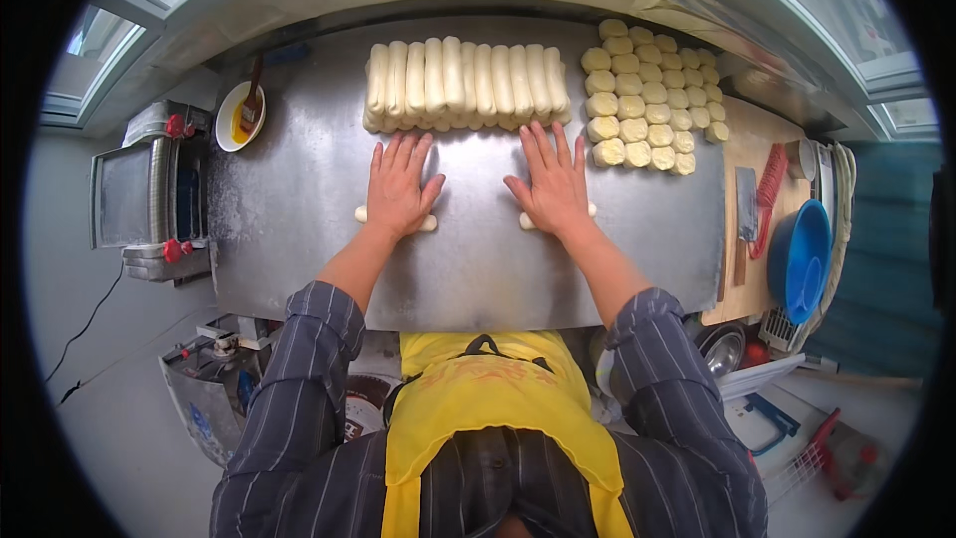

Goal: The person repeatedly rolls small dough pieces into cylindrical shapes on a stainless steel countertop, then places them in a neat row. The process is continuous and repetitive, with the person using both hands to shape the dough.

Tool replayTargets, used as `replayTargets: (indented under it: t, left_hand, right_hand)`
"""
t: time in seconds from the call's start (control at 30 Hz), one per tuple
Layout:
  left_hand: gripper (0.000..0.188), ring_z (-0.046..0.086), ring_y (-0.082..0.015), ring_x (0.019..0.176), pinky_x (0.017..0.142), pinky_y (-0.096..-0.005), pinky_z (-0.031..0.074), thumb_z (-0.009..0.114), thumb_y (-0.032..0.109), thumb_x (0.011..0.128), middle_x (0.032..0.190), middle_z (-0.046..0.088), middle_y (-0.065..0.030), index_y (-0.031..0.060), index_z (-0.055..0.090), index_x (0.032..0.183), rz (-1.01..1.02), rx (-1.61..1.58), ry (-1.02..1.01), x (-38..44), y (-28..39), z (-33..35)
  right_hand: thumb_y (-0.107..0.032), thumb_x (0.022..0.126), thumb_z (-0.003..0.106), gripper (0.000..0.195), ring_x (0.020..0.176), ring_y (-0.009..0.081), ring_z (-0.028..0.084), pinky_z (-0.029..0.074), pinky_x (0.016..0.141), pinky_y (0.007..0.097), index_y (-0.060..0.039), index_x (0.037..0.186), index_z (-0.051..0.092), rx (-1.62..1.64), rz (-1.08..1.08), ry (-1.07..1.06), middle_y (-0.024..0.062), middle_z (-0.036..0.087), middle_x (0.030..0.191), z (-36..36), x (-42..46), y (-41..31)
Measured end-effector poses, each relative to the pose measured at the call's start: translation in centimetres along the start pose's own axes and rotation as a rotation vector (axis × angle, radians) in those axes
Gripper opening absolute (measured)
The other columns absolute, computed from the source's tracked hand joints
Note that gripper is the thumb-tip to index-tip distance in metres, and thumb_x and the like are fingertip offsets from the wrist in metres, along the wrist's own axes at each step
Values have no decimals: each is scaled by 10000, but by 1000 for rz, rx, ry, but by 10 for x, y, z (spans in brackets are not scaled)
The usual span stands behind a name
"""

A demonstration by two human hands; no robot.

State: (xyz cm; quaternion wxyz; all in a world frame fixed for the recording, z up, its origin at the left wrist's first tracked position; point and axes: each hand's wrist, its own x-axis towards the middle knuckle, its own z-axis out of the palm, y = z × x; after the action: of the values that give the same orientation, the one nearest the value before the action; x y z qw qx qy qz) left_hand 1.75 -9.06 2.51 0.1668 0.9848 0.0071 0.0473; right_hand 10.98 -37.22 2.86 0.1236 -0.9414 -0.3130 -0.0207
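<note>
My left hand [400, 187] lies flat, palm down, over a small roll of pale dough [427, 223] on the steel tabletop [478, 269]. Both ends of that roll stick out from under the palm. On the other side, my right hand [551, 183] covers a second small dough roll [528, 221] in the same way. Its fingers are spread and its thumb points inward. Just beyond the fingertips, long dough sticks [469, 78] lie side by side in a stacked block. To the right of them sit rows of short round dough pieces [644, 101] with a yellowish, glossy top.
A white bowl [224, 119] of yellow liquid holds a brush [251, 106] at the left. Beside the table stands a roller machine [160, 190]. A wooden board [718, 276] on the right carries a cleaver [745, 203], a red brush [769, 183] and a blue basin [784, 269].
</note>
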Motion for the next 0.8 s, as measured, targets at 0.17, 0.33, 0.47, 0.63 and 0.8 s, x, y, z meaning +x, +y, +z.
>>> replayTargets:
  t: [0.17,0.33,0.47,0.63,0.8]
  left_hand:
    - [765,391,-459,1561,1284,-658,232,681,517,971,1661,492,-181,69,545,1576,61,93,-150,-114,13,-2]
    - [465,526,-398,1449,1208,-633,354,734,223,973,1474,633,-162,52,628,1393,41,-6,-225,-179,-3,-18]
    - [316,727,-421,1015,884,-492,566,650,235,1075,1111,754,-206,33,614,1317,-454,-420,-247,-97,6,-43]
    - [449,758,-358,941,858,-453,587,750,366,1007,1045,771,-204,16,649,1270,-627,-747,-119,7,38,12]
    - [596,725,-275,943,872,-402,594,852,266,902,1080,742,-142,-18,642,1382,-595,-581,-182,26,78,30]
  right_hand:
    - [-520,1023,644,815,1611,367,329,201,1320,613,-25,1637,440,56,-38,-259,157,426,1715,-15,-95,-17]
    - [-265,991,724,522,1409,380,549,363,1198,584,-14,1427,585,193,-24,-205,195,622,1478,-13,-180,3]
    - [-240,1038,708,341,983,454,716,565,876,534,13,1240,602,613,477,-33,244,738,1085,-35,-99,5]
    - [-336,990,802,435,875,299,771,601,811,414,31,1128,613,796,654,-55,188,784,982,8,-4,2]
    - [-328,973,776,473,926,305,770,600,850,424,50,1218,631,749,662,-210,195,785,1034,13,13,-29]
